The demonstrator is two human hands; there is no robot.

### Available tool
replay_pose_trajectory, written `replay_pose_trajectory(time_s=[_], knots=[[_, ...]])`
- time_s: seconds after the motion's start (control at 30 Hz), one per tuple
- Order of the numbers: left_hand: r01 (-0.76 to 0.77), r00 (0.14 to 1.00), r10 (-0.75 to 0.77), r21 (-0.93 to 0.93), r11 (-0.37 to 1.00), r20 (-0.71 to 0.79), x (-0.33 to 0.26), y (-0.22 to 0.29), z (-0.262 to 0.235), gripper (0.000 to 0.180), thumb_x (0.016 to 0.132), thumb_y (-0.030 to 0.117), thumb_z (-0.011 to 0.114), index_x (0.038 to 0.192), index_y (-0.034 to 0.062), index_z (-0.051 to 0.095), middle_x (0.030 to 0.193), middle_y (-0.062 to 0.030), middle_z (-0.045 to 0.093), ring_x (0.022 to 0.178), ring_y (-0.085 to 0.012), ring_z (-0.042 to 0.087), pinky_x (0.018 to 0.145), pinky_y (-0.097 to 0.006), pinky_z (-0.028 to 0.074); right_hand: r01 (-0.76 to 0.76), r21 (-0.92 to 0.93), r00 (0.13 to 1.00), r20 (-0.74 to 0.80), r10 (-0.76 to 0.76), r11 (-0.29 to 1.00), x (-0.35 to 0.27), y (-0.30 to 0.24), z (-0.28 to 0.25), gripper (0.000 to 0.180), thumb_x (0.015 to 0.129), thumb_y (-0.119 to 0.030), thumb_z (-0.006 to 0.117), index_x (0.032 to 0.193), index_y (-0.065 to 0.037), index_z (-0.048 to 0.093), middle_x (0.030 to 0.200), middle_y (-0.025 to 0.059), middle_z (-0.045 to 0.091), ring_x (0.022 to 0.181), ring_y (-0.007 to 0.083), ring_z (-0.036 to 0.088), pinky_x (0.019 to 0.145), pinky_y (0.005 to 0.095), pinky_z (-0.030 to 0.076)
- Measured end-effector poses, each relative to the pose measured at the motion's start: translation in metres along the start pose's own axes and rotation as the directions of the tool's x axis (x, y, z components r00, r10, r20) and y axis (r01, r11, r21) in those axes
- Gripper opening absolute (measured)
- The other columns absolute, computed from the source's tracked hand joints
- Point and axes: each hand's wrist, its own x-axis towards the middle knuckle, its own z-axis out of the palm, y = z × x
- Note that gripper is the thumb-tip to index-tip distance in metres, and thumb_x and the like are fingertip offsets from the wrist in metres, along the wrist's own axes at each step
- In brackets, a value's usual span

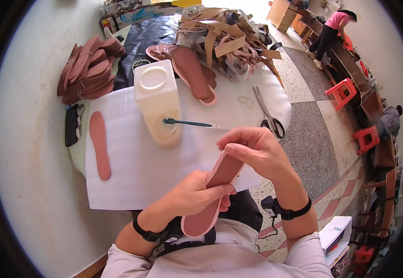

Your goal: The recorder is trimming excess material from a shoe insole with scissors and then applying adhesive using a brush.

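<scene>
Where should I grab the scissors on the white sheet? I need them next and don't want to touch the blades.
Take the scissors by the black finger loops, which lie at the near end toward the table edge, coming from the person's right side. The blades point away, toward the pile of tan strips, and the loops lie clear of the brush and the right hand.

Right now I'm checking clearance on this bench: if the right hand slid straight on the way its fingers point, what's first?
Probably the glue jar: the right hand points left, past the insole it pinches. Depth is unclear.
</scene>
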Motion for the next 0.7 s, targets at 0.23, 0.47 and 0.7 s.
replay_pose_trajectory(time_s=[0.23, 0.47, 0.7], knots=[[-0.004, 1.0, 0.004, -0.005, 1.0, 0.008, 0.004, -0.003, 0.002, 0.022, 0.105, 0.018, 0.064, 0.101, -0.003, 0.071, 0.082, -0.0057, 0.07, 0.076, -0.0151, 0.072, 0.072, -0.031, 0.061, -0.092, -0.106, 0.989, 0.109, 0.103, 0.99, -0.001, 0.011, -0.013, 0.023, 0.099, -0.015, 0.073, 0.112, 0.005, 0.072, 0.097, 0.0049, 0.073, 0.085, 0.0075, 0.066, 0.076, 0.0252, 0.056], [-0.037, 0.998, 0.033, -0.073, 0.997, -0.056, 0.001, 0.001, -0.001, 0.024, 0.106, 0.02, 0.064, 0.106, -0.0027, 0.071, 0.083, -0.0068, 0.071, 0.075, -0.0165, 0.072, 0.07, -0.031, 0.06, 0.042, 0.126, 0.996, -0.078, -0.032, 0.991, -0.001, 0.011, -0.006, 0.028, 0.105, -0.017, 0.064, 0.126, 0.002, 0.067, 0.11, 0.007, 0.074, 0.095, 0.0094, 0.066, 0.086, 0.0268, 0.054], [-0.354, 0.891, 0.179, -0.391, 0.849, -0.418, -0.001, 0.003, -0.013, 0.027, 0.106, 0.024, 0.064, 0.107, -0.0015, 0.072, 0.105, -0.0126, 0.073, 0.099, -0.0244, 0.072, 0.087, -0.039, 0.058, 0.041, -0.006, 0.978, -0.206, -0.042, 0.999, -0.032, 0.033, 0.012, 0.024, 0.104, -0.014, 0.065, 0.122, 0.002, 0.068, 0.102, 0.0053, 0.074, 0.083, 0.0083, 0.064, 0.077, 0.0245, 0.053]])
